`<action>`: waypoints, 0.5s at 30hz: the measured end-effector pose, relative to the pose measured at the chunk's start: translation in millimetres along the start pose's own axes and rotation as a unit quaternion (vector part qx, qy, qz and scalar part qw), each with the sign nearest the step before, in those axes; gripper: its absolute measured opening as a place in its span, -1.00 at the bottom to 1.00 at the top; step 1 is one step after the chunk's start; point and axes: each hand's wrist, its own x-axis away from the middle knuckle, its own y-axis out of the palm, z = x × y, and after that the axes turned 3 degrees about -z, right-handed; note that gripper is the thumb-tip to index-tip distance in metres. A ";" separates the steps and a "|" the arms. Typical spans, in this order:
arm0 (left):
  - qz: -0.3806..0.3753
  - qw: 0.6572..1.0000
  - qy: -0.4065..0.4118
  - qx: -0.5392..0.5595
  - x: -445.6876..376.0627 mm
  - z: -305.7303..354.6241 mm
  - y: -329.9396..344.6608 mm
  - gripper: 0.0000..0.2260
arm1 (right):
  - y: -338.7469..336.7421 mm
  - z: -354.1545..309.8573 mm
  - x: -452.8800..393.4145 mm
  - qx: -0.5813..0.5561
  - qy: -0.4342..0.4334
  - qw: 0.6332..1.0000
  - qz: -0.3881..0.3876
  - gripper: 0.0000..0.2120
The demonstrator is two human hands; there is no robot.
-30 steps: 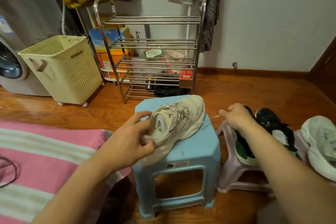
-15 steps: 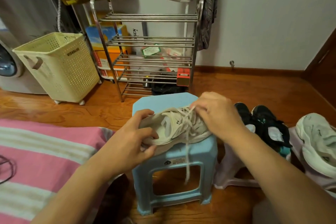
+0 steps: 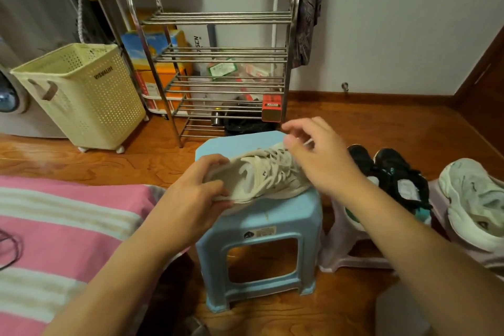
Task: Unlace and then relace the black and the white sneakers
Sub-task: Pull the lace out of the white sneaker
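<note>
White sneaker (image 3: pixel 261 177) sits on the blue stool (image 3: pixel 253 229), left hand (image 3: pixel 196 194) clamped on its heel, right hand (image 3: pixel 313 155) pinching the lace (image 3: pixel 306 142) w/ fingers together — yank too hard & it'll prob slide off.

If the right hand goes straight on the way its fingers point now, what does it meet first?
The right hand points up-left, away from the person, over the white sneaker. Beyond the stool, it would probably meet the metal rack first; depth is unclear.
</note>
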 end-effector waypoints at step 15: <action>0.077 0.991 -0.066 -0.091 -2.6 -8.3 21.9 -0.85 | -3.5 8.7 72.2 0.066 0.099 0.761 -0.637 -0.50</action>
